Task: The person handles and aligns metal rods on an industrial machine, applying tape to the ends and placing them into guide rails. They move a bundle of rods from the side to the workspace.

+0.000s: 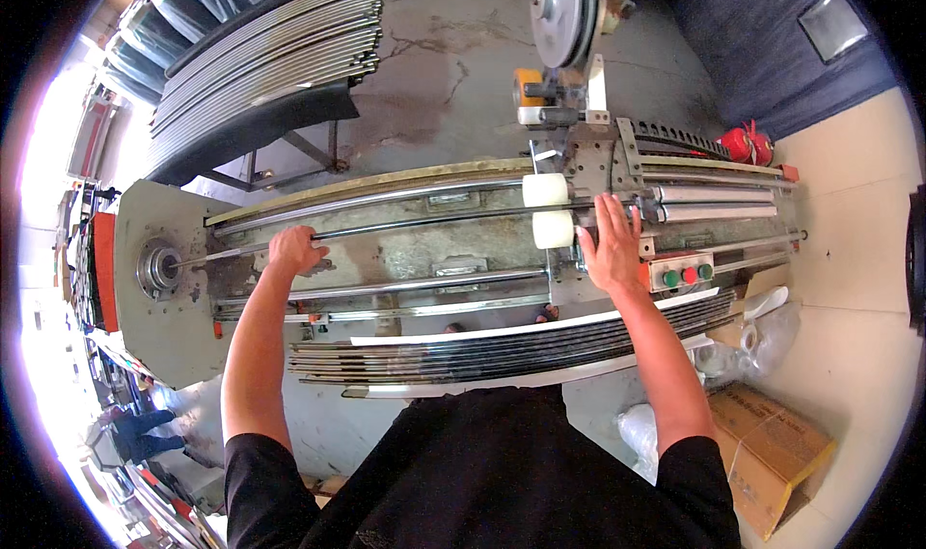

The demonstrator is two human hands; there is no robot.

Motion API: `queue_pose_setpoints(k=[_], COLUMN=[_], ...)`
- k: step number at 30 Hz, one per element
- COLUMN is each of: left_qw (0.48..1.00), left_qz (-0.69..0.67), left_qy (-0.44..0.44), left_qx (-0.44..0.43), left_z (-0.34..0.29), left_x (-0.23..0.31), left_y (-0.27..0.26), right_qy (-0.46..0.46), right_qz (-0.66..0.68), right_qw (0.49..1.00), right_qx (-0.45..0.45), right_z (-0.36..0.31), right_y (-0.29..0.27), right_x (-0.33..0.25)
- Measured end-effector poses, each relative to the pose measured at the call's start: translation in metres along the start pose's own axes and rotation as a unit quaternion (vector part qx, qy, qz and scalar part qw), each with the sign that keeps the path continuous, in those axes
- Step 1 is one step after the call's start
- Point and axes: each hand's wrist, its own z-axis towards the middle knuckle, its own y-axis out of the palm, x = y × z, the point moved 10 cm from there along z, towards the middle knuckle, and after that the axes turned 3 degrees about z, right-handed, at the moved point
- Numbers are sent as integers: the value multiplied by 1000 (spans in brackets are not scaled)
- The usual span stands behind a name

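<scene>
A long thin metal rod (415, 220) lies lengthwise along a machine bed. Its left end meets a round chuck (159, 267) on the grey headstock (154, 322). My left hand (297, 250) is closed round the rod a short way from the chuck. Farther right, the rod passes between two white rollers (551, 229) on the carriage. My right hand (612, 248) lies just right of these rollers, fingers stretched out over the rod and carriage. Whether its palm touches the metal is hidden. Beside its wrist is a control box with green and red buttons (689, 274).
Several dark rods (521, 349) lie on a white-edged support between my body and the machine. At the far left, a rack holds many metal rods (280, 52). A large pulley wheel (559, 13) rises behind the carriage. A cardboard box (772, 443) stands at the lower right.
</scene>
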Motion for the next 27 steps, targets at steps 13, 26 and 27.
queue_pose_setpoints(k=[13, 26, 27], left_qw=[989, 959, 959], left_qz=[-41, -97, -106], left_qy=[140, 234, 229], left_qx=[32, 127, 131], left_z=[-15, -30, -30], left_x=[274, 402, 393], left_y=[-35, -52, -52], right_qy=[-2, -7, -4], right_qz=[32, 44, 47], right_qw=[999, 999, 999], right_qx=[0, -17, -20], right_z=[0, 1, 1], right_y=[-5, 0, 1], right_x=[-3, 7, 8])
